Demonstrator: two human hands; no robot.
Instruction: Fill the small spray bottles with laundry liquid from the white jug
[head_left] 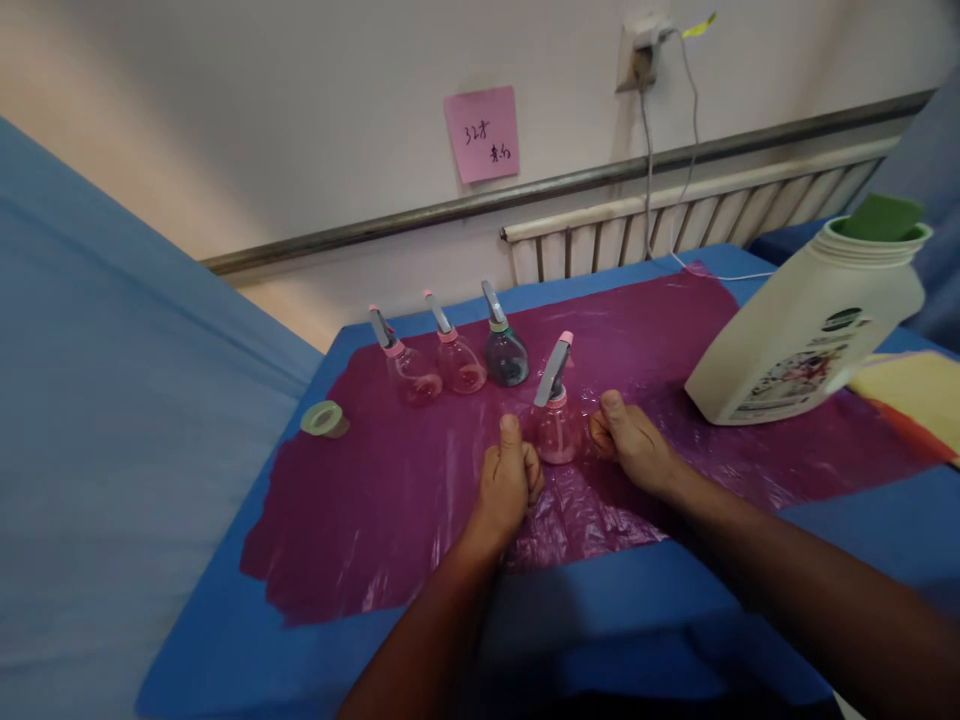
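Observation:
A clear spray bottle (557,432) with a pink collar and grey trigger head stands upright between my two hands. On its left side, my left hand (510,480) is curled into a fist with the thumb pointing up, close to the bottle. My right hand (628,440), a little to the bottle's right, makes the same fist, thumb raised. Nothing shows in either fist. Behind them stand two more clear spray bottles with pink collars, a left one (414,378) and a middle one (460,362), and a dark-tinted spray bottle (506,355).
A purple plastic sheet (375,520) covers much of the blue table (202,630). At the left lies a small pale-green cup or cap (325,419). A large cream bottle (810,330) with something green in its mouth stands right, near yellow cloth (911,395). Cords (646,170) hang from a wall socket.

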